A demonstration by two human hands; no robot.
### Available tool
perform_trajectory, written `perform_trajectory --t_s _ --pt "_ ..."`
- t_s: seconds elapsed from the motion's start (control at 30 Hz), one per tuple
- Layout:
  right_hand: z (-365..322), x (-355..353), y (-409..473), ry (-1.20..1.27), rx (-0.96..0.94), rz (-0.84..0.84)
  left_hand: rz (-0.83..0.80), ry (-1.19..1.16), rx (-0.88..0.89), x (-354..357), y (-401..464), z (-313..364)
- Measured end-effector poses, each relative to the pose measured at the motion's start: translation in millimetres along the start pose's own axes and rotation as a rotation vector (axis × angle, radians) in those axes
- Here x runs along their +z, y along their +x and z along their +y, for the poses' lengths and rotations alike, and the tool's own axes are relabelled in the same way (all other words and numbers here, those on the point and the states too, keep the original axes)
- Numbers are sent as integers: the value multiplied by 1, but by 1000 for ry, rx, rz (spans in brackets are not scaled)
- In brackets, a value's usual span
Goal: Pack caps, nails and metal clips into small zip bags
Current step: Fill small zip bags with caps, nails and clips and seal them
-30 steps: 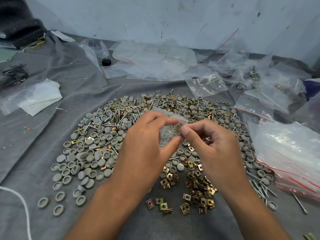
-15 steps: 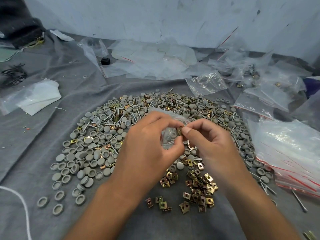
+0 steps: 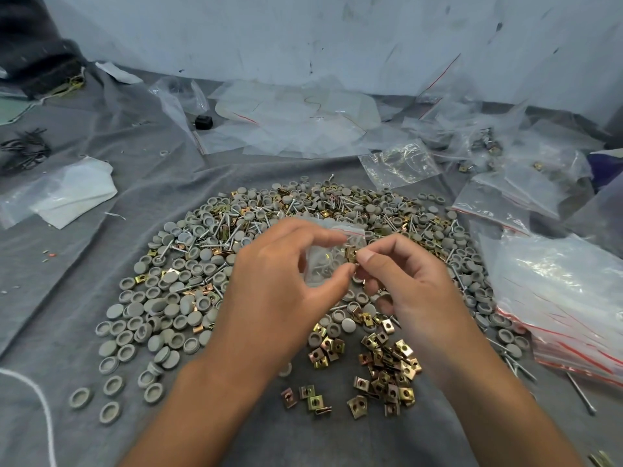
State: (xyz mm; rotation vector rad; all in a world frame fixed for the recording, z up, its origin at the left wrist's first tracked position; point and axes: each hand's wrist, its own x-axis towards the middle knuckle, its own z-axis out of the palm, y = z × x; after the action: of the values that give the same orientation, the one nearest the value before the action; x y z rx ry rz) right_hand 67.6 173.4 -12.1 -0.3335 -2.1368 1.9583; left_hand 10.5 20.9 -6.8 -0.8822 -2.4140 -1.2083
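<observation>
Left hand (image 3: 279, 284) pinched a small zip bag (image 3: 328, 254) open above the pile (image 3: 236, 264); right hand (image 3: 408, 284) gripped a metal clip (image 3: 351, 254) at its mouth. Bag partly filled, most caps, nails, clips still loose on surface.

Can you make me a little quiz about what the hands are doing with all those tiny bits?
1. True or false: the left hand holds a small clear bag.
2. What does the right hand pinch at the bag's mouth? A) a grey cap B) a gold metal clip C) a nail
3. Fill in: the stack of empty bags with red stripes lies on the person's ____ side.

Key:
1. True. Finger and thumb pinch the bag.
2. B. The clip sits between the fingertips at the opening.
3. Right. It is beside the pile of caps.
</observation>
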Motion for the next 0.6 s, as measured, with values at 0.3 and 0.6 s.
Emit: perform_trajectory --t_s 0.3,0.6 --pt "-3 -4 1 -27 5 -110 -35 -14 34 -5 2 -1" --pt "-6 -7 0 -130 -63 -139 -82 70 86 -9 2 -6"
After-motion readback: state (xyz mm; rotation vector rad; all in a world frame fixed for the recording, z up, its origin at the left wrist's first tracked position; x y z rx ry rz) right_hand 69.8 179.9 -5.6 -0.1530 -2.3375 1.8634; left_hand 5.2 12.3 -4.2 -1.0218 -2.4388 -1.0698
